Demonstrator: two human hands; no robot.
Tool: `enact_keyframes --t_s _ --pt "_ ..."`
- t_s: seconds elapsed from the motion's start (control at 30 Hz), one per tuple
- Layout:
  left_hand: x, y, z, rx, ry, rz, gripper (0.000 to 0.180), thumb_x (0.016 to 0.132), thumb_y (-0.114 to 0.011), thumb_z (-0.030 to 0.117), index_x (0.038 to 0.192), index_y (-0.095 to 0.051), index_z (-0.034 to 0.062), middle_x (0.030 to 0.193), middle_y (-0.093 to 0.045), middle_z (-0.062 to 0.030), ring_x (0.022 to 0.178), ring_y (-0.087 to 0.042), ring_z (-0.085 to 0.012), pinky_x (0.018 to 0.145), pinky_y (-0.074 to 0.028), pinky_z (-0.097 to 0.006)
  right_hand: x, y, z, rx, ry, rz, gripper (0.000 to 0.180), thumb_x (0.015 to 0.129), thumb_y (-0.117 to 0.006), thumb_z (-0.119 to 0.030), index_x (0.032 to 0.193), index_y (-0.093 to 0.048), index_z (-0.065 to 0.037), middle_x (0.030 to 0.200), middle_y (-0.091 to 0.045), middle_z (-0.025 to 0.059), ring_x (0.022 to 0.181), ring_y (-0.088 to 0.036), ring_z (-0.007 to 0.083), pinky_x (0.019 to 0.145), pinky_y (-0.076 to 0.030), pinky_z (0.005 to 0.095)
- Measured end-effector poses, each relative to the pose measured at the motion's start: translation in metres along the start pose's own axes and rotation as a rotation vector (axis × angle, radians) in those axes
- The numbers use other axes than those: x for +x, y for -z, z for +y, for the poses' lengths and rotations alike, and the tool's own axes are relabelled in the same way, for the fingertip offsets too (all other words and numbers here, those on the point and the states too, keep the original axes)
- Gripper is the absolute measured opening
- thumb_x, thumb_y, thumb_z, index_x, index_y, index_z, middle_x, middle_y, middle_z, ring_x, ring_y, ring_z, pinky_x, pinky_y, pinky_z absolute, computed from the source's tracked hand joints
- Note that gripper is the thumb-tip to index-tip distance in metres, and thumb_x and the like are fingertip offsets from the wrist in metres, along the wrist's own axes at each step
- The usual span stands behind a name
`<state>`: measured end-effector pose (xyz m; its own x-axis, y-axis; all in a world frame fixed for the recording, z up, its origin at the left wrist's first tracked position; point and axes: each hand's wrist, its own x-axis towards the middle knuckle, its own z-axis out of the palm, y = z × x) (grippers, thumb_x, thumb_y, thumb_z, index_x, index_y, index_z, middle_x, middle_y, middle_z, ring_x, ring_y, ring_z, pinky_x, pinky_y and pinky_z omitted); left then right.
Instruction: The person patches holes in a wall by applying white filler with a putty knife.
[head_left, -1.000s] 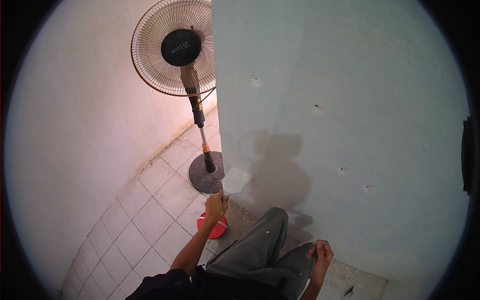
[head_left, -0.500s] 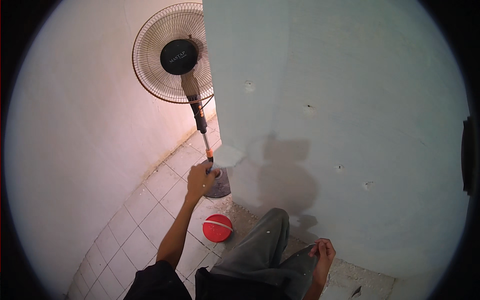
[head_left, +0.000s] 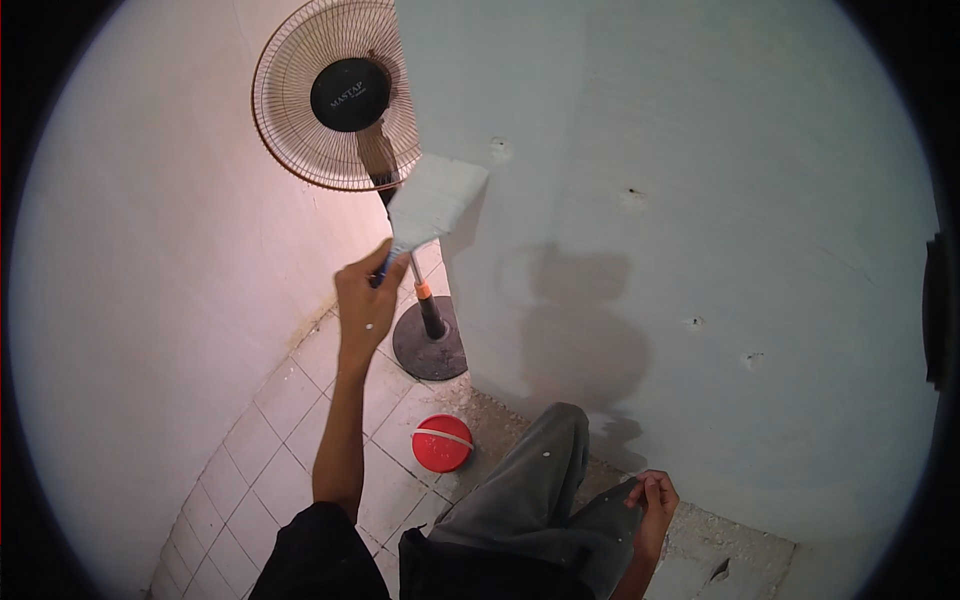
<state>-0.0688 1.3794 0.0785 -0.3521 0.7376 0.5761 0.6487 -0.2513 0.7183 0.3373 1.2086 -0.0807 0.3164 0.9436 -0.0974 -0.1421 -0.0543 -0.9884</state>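
My left hand (head_left: 365, 300) is closed around the dark blue handle of a putty knife (head_left: 437, 203), raised at the left edge of the pale green wall (head_left: 760, 230). Its wide blade points up, coated whitish, and its right corner is at or very close to the wall surface. My right hand (head_left: 655, 505) is low by my knee, near the foot of the wall, its fingers curled in toward the thumb. Whatever those fingers may hold is too hidden to make out.
Behind the wall's left edge stands a pedestal fan (head_left: 350, 95) on a round dark base (head_left: 430, 350). A red bucket (head_left: 441, 447) with a pale handle sits on the tiled floor (head_left: 385, 480). Crumbs of debris (head_left: 500, 410) lie along the wall's foot. Several small holes mark the wall.
My left hand has lifted the putty knife from near the fan's base up along the wall's left edge. My right hand stays by my knee. The view has shifted slightly.
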Motion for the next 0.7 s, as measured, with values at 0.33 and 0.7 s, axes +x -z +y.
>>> enact_keyframes --t_s 0.33,0.7 --pt "-0.103 -0.073 -0.124 0.116 0.112 -0.133 0.036 0.082 -0.067 0.022 0.111 -0.066 0.0011 0.064 -0.058 -0.0221 0.054 -0.058 -0.0296 0.055 -0.044 -0.038 0.007 -0.012 -0.003 -0.029 -0.006 -0.025 0.024 0.098 -0.049 -0.019 0.089 -0.06 0.0 0.064 -0.053 0.0039 0.055 -0.049 0.0117 0.054 -0.042 0.0257" --pt "-0.157 -0.1 -0.196 0.31 0.224 -0.336 0.039 0.083 -0.066 0.031 0.112 -0.066 0.0039 0.078 -0.065 -0.0246 0.073 -0.065 -0.0382 0.066 -0.049 -0.044 0.005 -0.018 0.001 -0.049 -0.014 -0.042 0.02 0.097 -0.05 -0.019 0.089 -0.059 -0.003 0.065 -0.053 0.0032 0.055 -0.049 0.0112 0.054 -0.045 0.0258"
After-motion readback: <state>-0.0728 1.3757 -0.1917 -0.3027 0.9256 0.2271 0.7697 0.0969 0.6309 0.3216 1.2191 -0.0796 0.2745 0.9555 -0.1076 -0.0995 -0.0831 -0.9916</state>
